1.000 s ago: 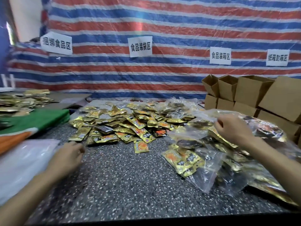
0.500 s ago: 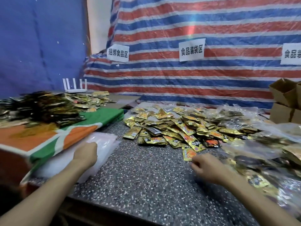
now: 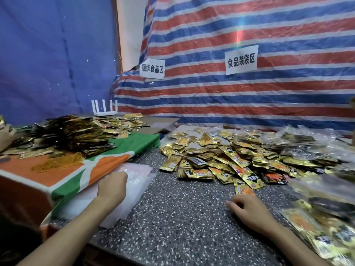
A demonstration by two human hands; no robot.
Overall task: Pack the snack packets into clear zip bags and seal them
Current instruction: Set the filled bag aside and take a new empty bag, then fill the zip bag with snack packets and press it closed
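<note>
We see the left hand (image 3: 112,186) resting knuckles-up on the stack of flat clear plastic zip bags (image 3: 134,175) at the left of the grey speckled stone table (image 3: 182,223); its fingers curl under, so we cannot tell whether its grip pinches a bag. The right hand (image 3: 247,210) lies loosely curled on the bare table, grasping nothing, just below the nearest gold foil snack packet (image 3: 243,189). The loose heap of gold foil snack packets (image 3: 221,160) spreads across the middle of the table. Filled clear bags (image 3: 322,227) at the right are cut off by the edge and blurred. A darker pile of packets (image 3: 73,133) sits on the orange-and-green cloth (image 3: 63,175), too murky to read.
</note>
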